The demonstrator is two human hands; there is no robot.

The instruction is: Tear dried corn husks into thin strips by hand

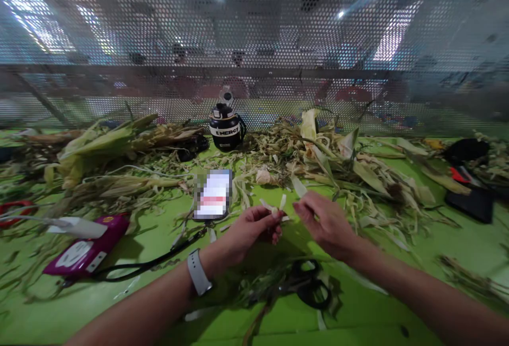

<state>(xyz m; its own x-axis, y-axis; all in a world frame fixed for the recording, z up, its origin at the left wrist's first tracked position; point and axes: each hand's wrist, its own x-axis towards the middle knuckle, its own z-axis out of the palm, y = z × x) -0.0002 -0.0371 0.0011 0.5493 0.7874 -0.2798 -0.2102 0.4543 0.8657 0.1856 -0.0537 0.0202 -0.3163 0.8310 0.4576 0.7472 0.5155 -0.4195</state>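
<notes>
My left hand (254, 227), with a pale grey band on its wrist, pinches a small piece of knotted corn husk (275, 211) between thumb and fingers. Short pale ends stick up and out of that piece. Just to the right, my right hand (328, 224) is closed, its fingers curled. From its fingertips a pale corn husk strip (299, 186) points up and to the left; how the fingers grip it is partly hidden. Below both hands, black-handled scissors (314, 285) lie on the green table (358, 314), their blades among green shreds.
A phone (214, 195) lies behind my left hand. At left are a purple power bank (89, 250) with a white plug and a black strap. A black jar (225, 130) stands before the perforated metal screen (262, 33). Dry husk heaps (369, 171) spread on both sides.
</notes>
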